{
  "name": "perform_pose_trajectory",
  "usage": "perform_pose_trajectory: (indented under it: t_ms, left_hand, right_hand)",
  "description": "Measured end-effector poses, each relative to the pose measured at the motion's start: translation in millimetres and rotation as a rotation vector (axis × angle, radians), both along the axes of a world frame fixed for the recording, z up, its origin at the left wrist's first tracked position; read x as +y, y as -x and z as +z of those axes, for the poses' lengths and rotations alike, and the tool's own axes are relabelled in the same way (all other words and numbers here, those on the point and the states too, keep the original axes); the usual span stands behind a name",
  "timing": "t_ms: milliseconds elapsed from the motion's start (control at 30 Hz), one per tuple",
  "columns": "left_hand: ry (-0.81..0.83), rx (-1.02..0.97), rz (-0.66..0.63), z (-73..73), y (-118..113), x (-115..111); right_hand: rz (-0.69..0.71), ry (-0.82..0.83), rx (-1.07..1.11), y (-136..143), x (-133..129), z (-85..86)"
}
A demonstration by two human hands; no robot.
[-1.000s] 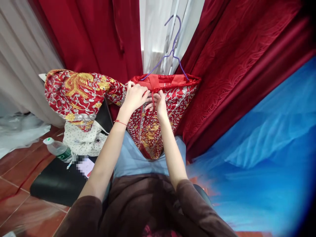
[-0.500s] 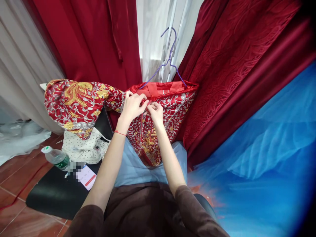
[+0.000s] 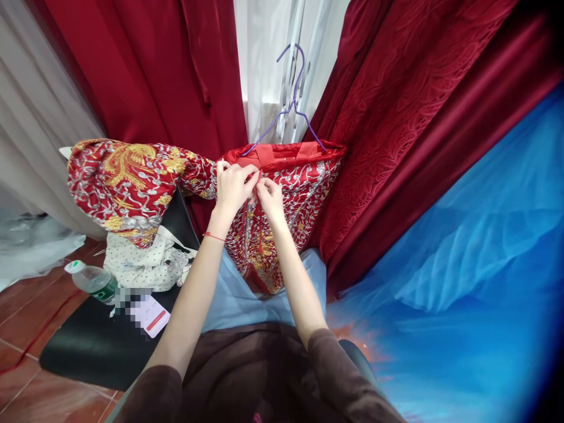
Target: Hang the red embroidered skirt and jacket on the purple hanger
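A red garment (image 3: 304,188) with silver and gold embroidery hangs from a purple hanger (image 3: 294,106) and reaches down over the lap. Near the left part of its waistband, my left hand (image 3: 235,187) has thumb and index finger pinched on a thin red cord. Just right of it, my right hand (image 3: 269,197) is closed in a pinch on the same red cord, fingertips close to the left ones. Part of the red cord (image 3: 260,226) dangles below the hands over the embroidery. The exact crossing of the cord is too small to make out.
An embroidered red piece (image 3: 127,182) lies over a black chair at the left. On the seat (image 3: 74,346) are a dotted white cloth (image 3: 136,261), a water bottle (image 3: 94,281) and a phone (image 3: 152,317). Red fabric and a blue tulle dress (image 3: 476,264) hang at the right.
The view has shifted slightly, moving the scene left. My hands have drawn a little apart at the fingertips, and more of the red cord shows between and below them.
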State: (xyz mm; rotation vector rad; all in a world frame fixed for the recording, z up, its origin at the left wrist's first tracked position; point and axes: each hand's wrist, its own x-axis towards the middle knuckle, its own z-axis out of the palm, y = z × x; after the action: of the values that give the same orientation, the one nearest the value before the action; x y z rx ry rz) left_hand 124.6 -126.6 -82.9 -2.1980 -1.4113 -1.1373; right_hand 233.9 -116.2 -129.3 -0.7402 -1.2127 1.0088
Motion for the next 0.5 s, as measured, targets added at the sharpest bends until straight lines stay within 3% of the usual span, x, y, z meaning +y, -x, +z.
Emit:
perform_pose_trajectory:
  t_ms: [200,300,500]
  left_hand:
    - [-0.042,0.028,0.036,5.9,10.0,14.6]
    - [-0.096,0.072,-0.007,8.5,12.6,23.2]
    - [-0.244,0.009,-0.044,15.3,4.0,38.3]
  right_hand:
    - [0.137,0.013,-0.033,-5.5,9.5,8.7]
    - [0.165,0.02,-0.031,-10.0,12.9,10.1]
    - [0.079,-0.009,-0.022,-11.4,4.7,-0.2]
